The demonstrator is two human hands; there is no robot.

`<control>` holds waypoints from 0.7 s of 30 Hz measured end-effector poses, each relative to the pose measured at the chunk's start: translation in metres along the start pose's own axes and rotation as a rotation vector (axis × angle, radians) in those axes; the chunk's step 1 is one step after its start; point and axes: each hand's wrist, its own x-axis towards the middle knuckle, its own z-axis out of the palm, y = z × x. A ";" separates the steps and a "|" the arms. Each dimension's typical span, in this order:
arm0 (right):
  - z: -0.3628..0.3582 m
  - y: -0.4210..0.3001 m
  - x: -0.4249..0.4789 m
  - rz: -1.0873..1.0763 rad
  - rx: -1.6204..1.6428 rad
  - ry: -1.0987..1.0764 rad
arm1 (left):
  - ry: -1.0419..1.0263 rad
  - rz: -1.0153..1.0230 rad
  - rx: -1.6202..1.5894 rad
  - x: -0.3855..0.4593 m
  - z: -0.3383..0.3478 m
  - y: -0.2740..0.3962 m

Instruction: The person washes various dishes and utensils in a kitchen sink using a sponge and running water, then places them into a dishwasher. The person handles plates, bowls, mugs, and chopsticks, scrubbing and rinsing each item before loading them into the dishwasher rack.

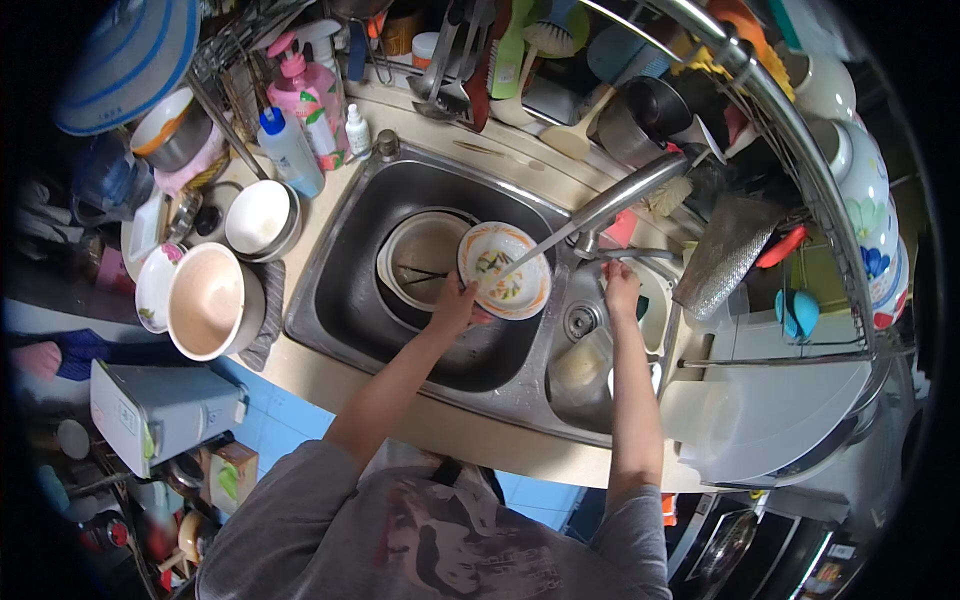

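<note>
My left hand (454, 306) grips the near-left rim of a patterned bowl (534, 279), tilted under a stream of water from the steel faucet (637, 187). The bowl is over the large sink basin (345, 300). Under and left of it sits a pale pot (420, 232) with cloudy water and dark utensils, nested in a larger vessel. My right hand (621, 285) is at the small basin's far end, just below the faucet base; its fingers are bent, and whether they hold something cannot be told. A pale container (655, 300) lies beside it.
Left of the sink stand a large cream pot (206, 300), a white bowl (259, 216), a blue-capped bottle (291, 154) and a pink pump bottle (304, 94). A translucent container (581, 367) lies in the small basin. A metal rack (810, 142) curves over the right side.
</note>
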 end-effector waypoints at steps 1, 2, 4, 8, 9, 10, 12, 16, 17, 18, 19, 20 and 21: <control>-0.001 0.003 0.007 0.023 -0.001 -0.003 | -0.004 0.036 0.063 -0.007 -0.010 0.011; -0.001 0.004 0.015 0.040 0.012 -0.025 | 0.035 0.117 0.242 -0.014 -0.019 0.023; -0.002 0.003 0.026 -0.008 0.074 -0.018 | 0.104 0.238 0.525 -0.030 -0.037 0.050; 0.000 -0.009 0.021 -0.078 0.162 -0.050 | 0.209 0.610 1.131 -0.056 -0.060 0.107; 0.000 -0.014 0.013 -0.107 0.179 -0.032 | 0.199 0.697 1.238 -0.062 -0.062 0.121; 0.001 -0.020 0.003 -0.201 0.177 -0.026 | 0.187 0.810 1.341 -0.068 -0.063 0.135; 0.003 -0.034 -0.026 -0.294 0.162 -0.010 | 0.076 1.062 1.508 -0.078 -0.063 0.159; -0.003 -0.062 -0.095 -0.474 0.072 -0.056 | -0.204 1.394 1.992 -0.087 -0.062 0.197; -0.004 -0.067 -0.112 -0.470 0.058 -0.073 | -0.262 1.437 2.094 -0.090 -0.062 0.202; -0.007 -0.071 -0.125 -0.508 0.049 -0.077 | -0.330 1.511 2.086 -0.094 -0.063 0.205; -0.010 -0.074 -0.134 -0.556 0.043 -0.070 | -0.376 1.557 2.100 -0.094 -0.062 0.208; -0.015 -0.074 -0.143 -0.522 0.032 -0.098 | -0.436 1.591 2.120 -0.094 -0.063 0.210; -0.019 -0.073 -0.152 -0.492 0.027 -0.125 | -0.491 1.578 2.095 -0.093 -0.063 0.211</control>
